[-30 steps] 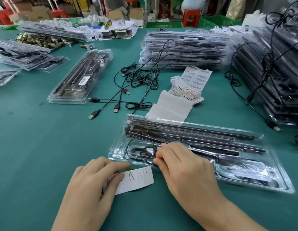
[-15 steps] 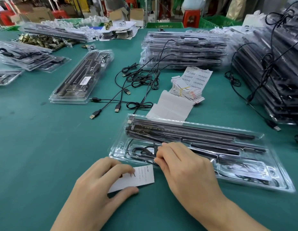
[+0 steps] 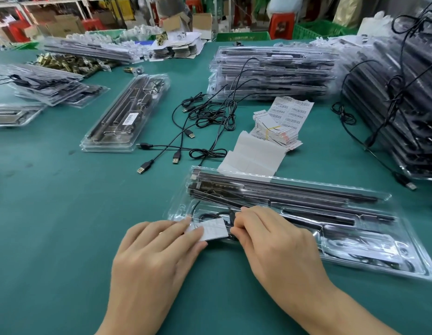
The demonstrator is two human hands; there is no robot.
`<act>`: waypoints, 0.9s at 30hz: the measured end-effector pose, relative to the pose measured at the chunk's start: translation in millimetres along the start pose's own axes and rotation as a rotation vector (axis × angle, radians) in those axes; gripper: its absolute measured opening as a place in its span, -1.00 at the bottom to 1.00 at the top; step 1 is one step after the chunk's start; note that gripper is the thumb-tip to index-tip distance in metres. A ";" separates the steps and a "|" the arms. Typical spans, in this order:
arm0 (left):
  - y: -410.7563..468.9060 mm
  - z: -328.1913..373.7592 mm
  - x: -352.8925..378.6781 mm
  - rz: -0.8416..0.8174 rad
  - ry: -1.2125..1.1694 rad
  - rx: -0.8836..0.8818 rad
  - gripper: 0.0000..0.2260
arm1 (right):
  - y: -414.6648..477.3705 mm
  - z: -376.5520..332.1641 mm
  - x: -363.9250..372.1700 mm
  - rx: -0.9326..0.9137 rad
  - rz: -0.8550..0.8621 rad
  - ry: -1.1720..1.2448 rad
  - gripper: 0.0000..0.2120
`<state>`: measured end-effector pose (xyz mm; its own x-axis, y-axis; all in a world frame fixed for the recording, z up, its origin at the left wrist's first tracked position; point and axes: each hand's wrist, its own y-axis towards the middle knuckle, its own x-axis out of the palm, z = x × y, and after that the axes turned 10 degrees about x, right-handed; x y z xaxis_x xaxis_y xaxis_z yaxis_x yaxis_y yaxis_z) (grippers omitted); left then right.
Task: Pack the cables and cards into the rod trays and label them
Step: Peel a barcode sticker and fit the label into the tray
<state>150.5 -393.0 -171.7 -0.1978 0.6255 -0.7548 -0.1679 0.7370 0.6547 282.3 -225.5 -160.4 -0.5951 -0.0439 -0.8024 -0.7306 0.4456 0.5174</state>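
at the left end of the clear tray [image 3: 178,209] on the table [image 3: 53,226], the left hand [image 3: 152,257] pinches a white card [image 3: 213,229] over the coiled cable [image 3: 210,215], right hand [image 3: 275,243] fingers gripping its other edge

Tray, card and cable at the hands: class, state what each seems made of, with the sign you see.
Tray: clear thin plastic, glossy; the rods show through and its rims glint.
Card: white paper or thin card, matt, faintly printed.
Cable: black, probably a rubbery plastic sheath; it bends in loose loops.
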 end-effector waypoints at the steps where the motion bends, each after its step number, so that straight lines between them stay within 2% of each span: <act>1: 0.0 -0.8 0.7 -0.010 0.009 0.028 -0.86 | -0.1 0.0 0.0 -0.001 0.000 0.002 -0.86; 3: -2.1 -2.2 1.3 -0.032 0.039 0.067 -0.85 | -0.4 -0.3 -0.6 -0.004 -0.005 0.004 -0.86; 6: -5.2 -1.5 2.1 -0.026 0.031 0.070 -0.73 | -0.6 0.0 -0.9 -0.013 -0.014 -0.006 -0.86; 12: -2.7 4.2 3.7 0.008 -0.072 -0.016 -0.79 | -0.9 0.4 0.6 0.013 0.001 0.016 -0.83; 14: -0.8 3.7 5.8 -0.047 -0.120 -0.002 -0.75 | -1.6 0.4 1.3 0.020 0.013 0.022 -0.83; 17: 4.0 2.2 7.4 -0.262 -0.150 0.136 -0.66 | -1.5 -0.8 1.0 0.022 0.020 0.010 -0.77; 20: 6.3 0.3 4.4 -0.434 -0.129 0.141 -0.51 | -0.8 -0.7 1.0 0.022 0.017 0.020 -0.76; 23: 4.6 5.6 2.4 -0.479 -0.152 0.067 -0.46 | 0.1 0.8 -0.2 0.018 0.017 0.024 -0.79; 27: 2.1 15.3 3.1 -0.445 -0.255 -0.086 -0.49 | 0.9 2.1 1.3 0.030 0.037 0.046 -0.81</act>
<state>164.3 -385.6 -173.3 0.1503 0.3068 -0.9398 -0.2635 0.9287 0.2610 281.6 -223.3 -161.5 -0.6372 -0.0679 -0.7677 -0.6976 0.4742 0.5371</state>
